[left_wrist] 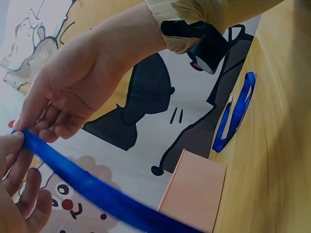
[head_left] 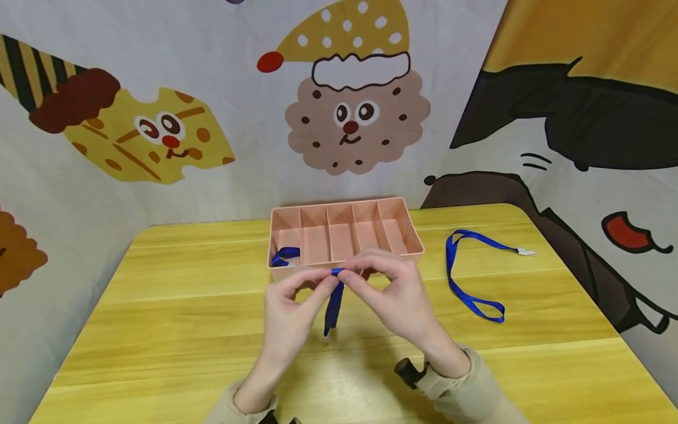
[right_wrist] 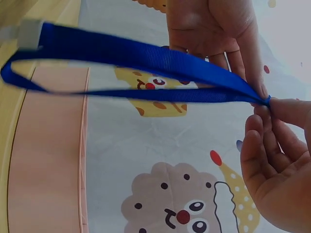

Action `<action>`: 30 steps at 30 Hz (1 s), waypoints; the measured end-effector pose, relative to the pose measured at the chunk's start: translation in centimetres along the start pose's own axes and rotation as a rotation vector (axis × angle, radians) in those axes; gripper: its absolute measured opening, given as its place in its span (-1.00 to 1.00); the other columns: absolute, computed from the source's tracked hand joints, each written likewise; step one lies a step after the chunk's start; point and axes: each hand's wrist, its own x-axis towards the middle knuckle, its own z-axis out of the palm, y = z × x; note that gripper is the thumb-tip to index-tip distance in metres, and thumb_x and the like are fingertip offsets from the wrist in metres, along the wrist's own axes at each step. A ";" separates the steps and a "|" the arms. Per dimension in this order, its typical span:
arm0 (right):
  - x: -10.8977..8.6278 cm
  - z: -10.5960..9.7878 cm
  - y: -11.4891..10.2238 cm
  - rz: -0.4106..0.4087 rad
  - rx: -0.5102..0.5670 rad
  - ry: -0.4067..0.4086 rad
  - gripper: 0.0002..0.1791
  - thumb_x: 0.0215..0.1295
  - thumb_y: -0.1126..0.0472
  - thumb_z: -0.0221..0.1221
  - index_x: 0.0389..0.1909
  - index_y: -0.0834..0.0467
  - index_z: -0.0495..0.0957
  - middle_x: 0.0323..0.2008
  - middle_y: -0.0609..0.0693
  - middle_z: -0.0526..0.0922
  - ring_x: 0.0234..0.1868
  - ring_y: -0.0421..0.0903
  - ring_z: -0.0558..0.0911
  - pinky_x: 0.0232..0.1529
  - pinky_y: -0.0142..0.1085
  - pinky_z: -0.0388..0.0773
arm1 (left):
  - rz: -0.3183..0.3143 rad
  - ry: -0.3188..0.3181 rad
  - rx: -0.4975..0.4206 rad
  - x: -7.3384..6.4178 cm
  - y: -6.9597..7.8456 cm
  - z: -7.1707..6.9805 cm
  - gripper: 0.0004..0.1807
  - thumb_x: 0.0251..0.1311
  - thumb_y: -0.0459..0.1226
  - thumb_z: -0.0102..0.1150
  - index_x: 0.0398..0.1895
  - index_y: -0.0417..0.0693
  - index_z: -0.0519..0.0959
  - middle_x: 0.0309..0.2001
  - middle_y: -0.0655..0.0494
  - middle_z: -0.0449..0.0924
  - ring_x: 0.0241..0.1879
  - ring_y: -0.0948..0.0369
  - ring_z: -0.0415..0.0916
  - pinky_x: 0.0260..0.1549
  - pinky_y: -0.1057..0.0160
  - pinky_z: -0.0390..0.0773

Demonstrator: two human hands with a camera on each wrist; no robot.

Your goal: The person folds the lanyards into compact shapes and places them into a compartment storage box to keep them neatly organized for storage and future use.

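Note:
Both hands meet just in front of the pink box, pinching a blue lanyard (head_left: 333, 309) between thumbs and fingertips. My left hand (head_left: 288, 309) grips it from the left and my right hand (head_left: 402, 294) from the right, their fingertips almost touching. Below the pinch the doubled strap hangs down over the table. In the right wrist view, the lanyard (right_wrist: 146, 53) runs as a loop away from the fingers to a pale clip (right_wrist: 30, 34) at its far end. The left wrist view shows the strap (left_wrist: 92, 182) stretching down from the fingertips.
Behind the hands stands a pink divided box (head_left: 346, 206) with several compartments. Another blue lanyard (head_left: 288, 253) lies in its leftmost compartment. To the right, a third lanyard (head_left: 450, 259) with a white clip (head_left: 525, 252) lies on the wooden table (head_left: 175, 330). A cartoon-printed cloth hangs behind.

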 end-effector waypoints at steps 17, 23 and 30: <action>0.3 -1.1 0.4 0.029 0.268 0.157 -0.91 0.39 0.47 0.27 -0.23 0.48 0.67 -0.29 -0.29 0.79 -0.29 -0.31 0.70 -0.22 -0.44 0.66 | -0.101 -0.369 -0.219 -0.4 -1.8 1.2 -0.83 0.58 -0.37 0.01 0.00 -0.38 0.47 -0.28 -0.44 0.70 -0.25 0.40 0.70 -0.28 0.30 0.67; 0.5 -2.2 0.3 0.066 0.312 0.229 -0.85 0.39 0.51 0.23 -0.25 0.27 0.75 -0.31 -0.24 0.80 -0.34 -0.29 0.68 -0.26 -0.45 0.65 | -0.133 -0.393 -0.201 -0.6 -1.9 1.6 -0.71 0.61 -0.33 -0.02 0.05 -0.41 0.62 -0.41 -0.35 0.56 -0.40 0.42 0.51 -0.39 0.37 0.60; 0.9 -3.3 0.4 0.174 0.353 0.292 -0.67 0.43 0.48 0.21 -0.28 -0.02 0.78 -0.38 -0.24 0.81 -0.41 -0.29 0.65 -0.32 -0.45 0.58 | -0.161 -0.421 -0.148 -0.5 -1.9 1.8 -0.68 0.61 -0.30 0.01 -0.04 -0.39 0.69 -0.42 -0.35 0.57 -0.42 0.43 0.49 -0.44 0.39 0.50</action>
